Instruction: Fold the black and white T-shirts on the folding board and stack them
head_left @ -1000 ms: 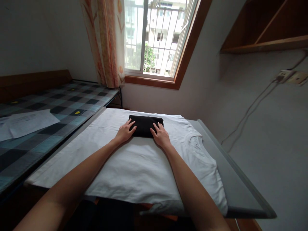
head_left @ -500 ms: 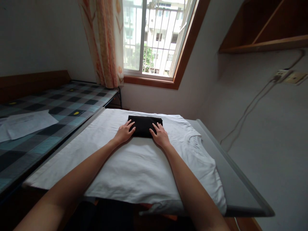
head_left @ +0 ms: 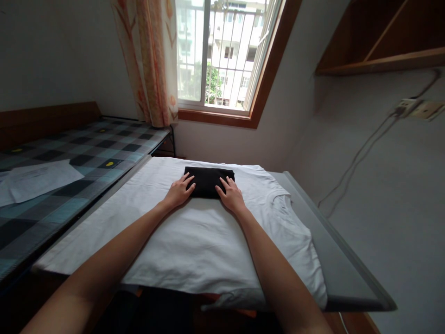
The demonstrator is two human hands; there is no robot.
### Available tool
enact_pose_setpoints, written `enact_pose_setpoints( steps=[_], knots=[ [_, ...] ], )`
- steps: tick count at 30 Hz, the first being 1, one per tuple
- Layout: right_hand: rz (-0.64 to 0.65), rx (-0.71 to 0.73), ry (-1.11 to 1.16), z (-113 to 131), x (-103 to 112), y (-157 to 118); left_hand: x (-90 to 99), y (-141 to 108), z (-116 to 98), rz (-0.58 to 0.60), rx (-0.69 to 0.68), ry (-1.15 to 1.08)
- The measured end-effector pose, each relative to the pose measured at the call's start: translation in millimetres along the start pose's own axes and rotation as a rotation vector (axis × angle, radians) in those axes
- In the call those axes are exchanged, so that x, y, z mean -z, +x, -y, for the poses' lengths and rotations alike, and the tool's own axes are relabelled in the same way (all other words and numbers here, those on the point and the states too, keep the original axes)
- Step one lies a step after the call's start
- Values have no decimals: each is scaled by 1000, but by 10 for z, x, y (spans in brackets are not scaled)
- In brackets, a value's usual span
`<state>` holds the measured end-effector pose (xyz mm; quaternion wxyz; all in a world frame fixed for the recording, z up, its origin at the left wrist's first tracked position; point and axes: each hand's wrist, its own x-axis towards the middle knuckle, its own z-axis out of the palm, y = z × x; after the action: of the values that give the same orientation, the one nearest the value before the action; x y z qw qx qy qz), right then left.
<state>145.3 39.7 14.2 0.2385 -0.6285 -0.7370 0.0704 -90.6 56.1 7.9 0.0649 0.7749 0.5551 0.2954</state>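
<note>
A black folded bundle of what looks like cloth lies on a white T-shirt, near the shirt's far edge. My left hand rests on the bundle's left end, fingers spread. On its right end lies my right hand, fingers also apart and stretched over the black surface. The T-shirt is spread flat, its neckline to the right and its hem to the left. One sleeve hangs over the near edge of the grey table beneath.
At the left is a bed with a checked cover and white papers on it. A curtain hangs beside the barred window. To the right are a wall shelf and a socket with a hanging cable.
</note>
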Motion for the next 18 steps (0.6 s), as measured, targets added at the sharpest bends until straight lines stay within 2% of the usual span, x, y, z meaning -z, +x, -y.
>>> enact_pose_setpoints(
  steps=[5,10,13,18],
  knots=[
    [-20,13,-30,30,17,-21,-13,3,19,2,-9,5],
    [-225,160,-152,165,57,-76,-12,7,23,-3,-1,7],
    [-160,280,-167,219,29,-100,-5,8,16,-2,-1,3],
    [-61,278,-158,203,-46,-103,-2,7,11,-6,-9,-6]
  ],
)
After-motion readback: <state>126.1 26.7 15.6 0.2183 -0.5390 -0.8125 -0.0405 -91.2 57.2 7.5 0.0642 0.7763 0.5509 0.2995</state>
